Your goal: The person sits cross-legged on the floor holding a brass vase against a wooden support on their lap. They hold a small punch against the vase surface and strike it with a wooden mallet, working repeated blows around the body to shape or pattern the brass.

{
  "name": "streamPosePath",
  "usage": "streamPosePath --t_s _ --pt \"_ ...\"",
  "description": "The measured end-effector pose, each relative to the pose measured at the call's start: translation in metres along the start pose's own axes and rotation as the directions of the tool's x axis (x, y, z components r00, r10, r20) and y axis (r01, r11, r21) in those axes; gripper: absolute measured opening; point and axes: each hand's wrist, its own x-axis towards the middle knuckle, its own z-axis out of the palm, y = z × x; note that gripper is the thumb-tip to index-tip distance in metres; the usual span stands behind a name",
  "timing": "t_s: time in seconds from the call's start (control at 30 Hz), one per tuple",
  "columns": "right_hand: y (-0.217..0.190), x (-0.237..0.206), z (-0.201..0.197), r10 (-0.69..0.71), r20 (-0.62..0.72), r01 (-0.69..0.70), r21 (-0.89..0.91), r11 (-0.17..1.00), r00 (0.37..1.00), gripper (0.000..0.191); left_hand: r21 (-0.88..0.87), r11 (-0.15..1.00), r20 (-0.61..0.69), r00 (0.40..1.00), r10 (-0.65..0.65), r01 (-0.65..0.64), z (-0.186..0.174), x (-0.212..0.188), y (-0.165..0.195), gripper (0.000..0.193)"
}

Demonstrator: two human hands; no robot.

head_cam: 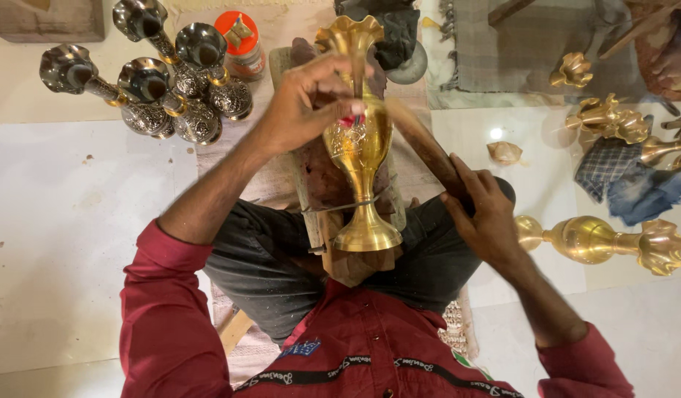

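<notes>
A golden brass vase point(361, 147) with a frilled mouth lies along a wooden block point(355, 265) between my knees, with a thin metal band across its stem. My left hand point(305, 99) pinches a small thin tool against the vase's neck and upper body; something red shows under the fingers. My right hand point(486, 214) grips a brown wooden stick point(423, 144) that slants up towards the vase and looks blurred. I sit cross-legged in a red shirt and dark trousers.
Several dark silvery engraved vases point(163, 88) stand at the upper left beside an orange-lidded jar point(241, 40). A finished brass vase point(598, 239) lies on the white floor at right. More brass pieces point(609, 118) and a checked cloth point(613, 166) lie behind it.
</notes>
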Motion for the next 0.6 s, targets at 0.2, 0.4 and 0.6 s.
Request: streamPosePath --t_s 0.2,0.4,0.6 --pt "0.013 0.008 0.002 -0.004 -0.059 0.003 -0.026 1.000 0.998 0.055 0.222 0.968 -0.021 0.993 -0.114 0.116 0.018 -0.012 0.008 0.041" --pt "0.040 0.055 -0.012 0.035 0.122 0.005 -0.314 0.949 0.992 0.028 0.199 0.977 -0.093 0.994 -0.065 0.082 0.034 -0.015 0.012 0.048" --pt "0.044 0.102 -0.031 -0.084 0.159 0.152 -0.484 0.862 0.984 0.025 0.324 0.942 -0.072 0.995 -0.063 0.083 0.032 -0.010 0.008 0.049"
